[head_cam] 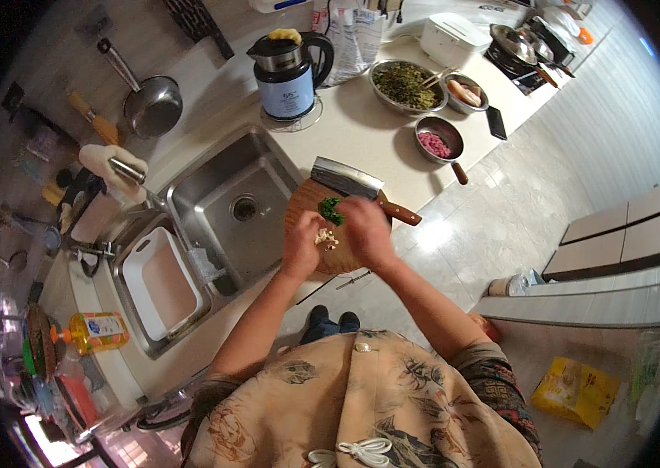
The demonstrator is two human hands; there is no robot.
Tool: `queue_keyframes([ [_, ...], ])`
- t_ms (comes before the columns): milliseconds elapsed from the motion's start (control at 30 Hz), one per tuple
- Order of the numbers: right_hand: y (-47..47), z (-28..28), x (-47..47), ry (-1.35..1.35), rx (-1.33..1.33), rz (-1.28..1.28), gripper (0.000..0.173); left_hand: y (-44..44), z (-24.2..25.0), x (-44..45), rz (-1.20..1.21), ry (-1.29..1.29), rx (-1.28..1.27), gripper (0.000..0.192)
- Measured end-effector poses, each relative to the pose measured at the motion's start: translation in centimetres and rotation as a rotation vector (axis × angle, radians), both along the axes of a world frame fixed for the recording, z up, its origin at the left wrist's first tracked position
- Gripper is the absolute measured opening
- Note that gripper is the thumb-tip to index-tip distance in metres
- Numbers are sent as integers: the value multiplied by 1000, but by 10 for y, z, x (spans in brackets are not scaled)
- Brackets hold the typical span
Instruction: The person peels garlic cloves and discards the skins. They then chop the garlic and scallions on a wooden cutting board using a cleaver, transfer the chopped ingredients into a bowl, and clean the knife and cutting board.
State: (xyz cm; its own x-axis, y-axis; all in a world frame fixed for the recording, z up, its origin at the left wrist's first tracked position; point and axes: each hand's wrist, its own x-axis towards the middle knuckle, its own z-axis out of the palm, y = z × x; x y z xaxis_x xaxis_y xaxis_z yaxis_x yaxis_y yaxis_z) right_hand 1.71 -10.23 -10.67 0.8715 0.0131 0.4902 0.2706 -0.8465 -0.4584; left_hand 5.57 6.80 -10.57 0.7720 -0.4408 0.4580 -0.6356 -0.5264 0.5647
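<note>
A round wooden cutting board [346,251] lies at the counter's edge beside the sink. Chopped green herbs [330,210] form a small heap on it, between my two hands. Below them are pale chopped pieces [325,237], perhaps garlic. My left hand [302,245] is at the board's left side, its curled fingers against or just beside the pale pieces. Over the right side is my right hand [367,231], blurred, close to the herbs; its fingertips are unclear. A cleaver [346,176] rests across the board's far edge, its wooden handle pointing right.
Left of the board is a steel sink [260,167], with a white basin [160,286] in its smaller bowl. Beyond stand an electric kettle [286,88], a bowl of chopped greens [406,88], a bowl of meat [466,95], a small pan of minced meat [436,143] and a phone [496,123].
</note>
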Motion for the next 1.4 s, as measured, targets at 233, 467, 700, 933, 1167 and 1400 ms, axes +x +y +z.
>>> queue_keyframes([
  [233, 36, 36, -15, -95, 323, 5, 40, 10, -14, 27, -277, 755, -456, 37],
  [467, 41, 35, -9, -12, 316, -1, 62, 17, 12, 33, -250, 948, -716, 55],
  [700, -27, 29, -25, 87, 418, -32, 27, 7, 50, 41, 61, 97, 202, 28],
  [933, -201, -2, -129, 338, 362, -381, 14, -67, 47, 16, 54, 441, -214, 10],
  [1167, -375, -29, -259, 427, 550, -746, 22, -239, 30, -24, -70, 1091, -674, 15],
  [1400, -488, -38, -346, 368, 663, -1052, 20, -405, 30, -34, -278, 1269, -560, 16],
])
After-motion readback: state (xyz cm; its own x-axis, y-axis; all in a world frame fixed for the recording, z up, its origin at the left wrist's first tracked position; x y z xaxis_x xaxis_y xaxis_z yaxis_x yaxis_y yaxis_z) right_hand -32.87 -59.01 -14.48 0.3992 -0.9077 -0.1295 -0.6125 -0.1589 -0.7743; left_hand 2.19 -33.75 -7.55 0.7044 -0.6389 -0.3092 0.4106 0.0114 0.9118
